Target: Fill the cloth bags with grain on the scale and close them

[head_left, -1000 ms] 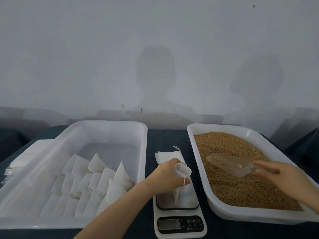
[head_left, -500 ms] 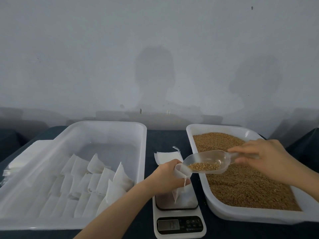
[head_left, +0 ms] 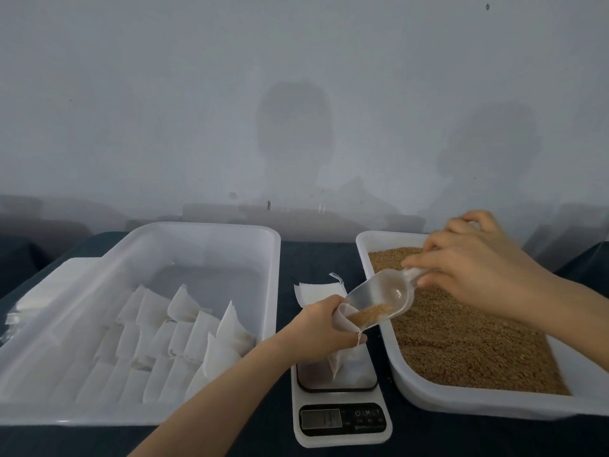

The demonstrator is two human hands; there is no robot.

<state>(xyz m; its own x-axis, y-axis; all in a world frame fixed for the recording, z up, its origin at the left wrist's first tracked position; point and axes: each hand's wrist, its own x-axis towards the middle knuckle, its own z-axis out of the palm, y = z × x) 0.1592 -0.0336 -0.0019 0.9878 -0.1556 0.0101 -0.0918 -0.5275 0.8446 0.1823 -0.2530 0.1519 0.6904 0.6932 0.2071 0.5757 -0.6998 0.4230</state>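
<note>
The scale (head_left: 342, 423) display, bottom centre, is too blurred to read. The left hand (head_left: 324, 328) grips the white bag (head_left: 339, 364) on the scale, half hiding its mouth. The right hand (head_left: 478, 268) holds a clear scoop (head_left: 385, 296), tilted, with grain (head_left: 370, 315) at its lip.

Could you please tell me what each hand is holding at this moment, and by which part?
The left hand grips the cloth bag round its open mouth; the right hand holds the clear scoop by its handle.
</note>
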